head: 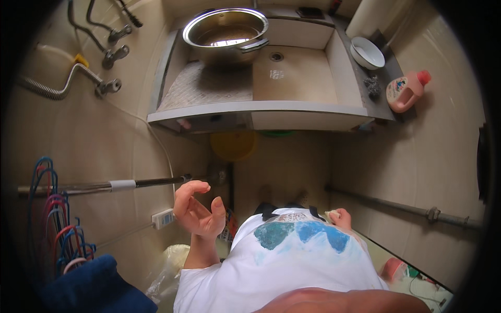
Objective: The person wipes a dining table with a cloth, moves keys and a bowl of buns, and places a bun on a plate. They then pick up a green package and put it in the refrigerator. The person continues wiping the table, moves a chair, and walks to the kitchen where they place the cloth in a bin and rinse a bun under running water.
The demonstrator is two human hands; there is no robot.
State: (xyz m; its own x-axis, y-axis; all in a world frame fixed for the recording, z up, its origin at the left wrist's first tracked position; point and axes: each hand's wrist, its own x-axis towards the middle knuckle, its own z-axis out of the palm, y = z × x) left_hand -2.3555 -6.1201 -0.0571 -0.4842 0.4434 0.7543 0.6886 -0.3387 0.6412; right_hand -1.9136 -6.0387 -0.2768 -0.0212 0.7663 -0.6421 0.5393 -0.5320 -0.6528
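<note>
My left hand (200, 211) is raised at the lower middle left, fingers curled and apart from the thumb, holding nothing. At the right side of the white shirt, my right hand (341, 218) is closed around a small pale item (332, 214); what it is I cannot tell. Ahead of both hands stands a sink with a white front edge (274, 106). A large steel pot (231, 53) with liquid in it rests over the sink's left part, above a ridged grey surface (219, 84). A drain (276, 56) shows in the basin to its right.
On the right ledge are a white bowl (367, 53), a steel wool scourer (372, 87) and a pink detergent bottle (406, 91). A yellow basin (233, 145) is beneath the sink. Wall valves (108, 88), a metal rail (90, 188) with hangers (58, 211) and a blue towel (98, 287) are left; a pipe (391, 206) runs right.
</note>
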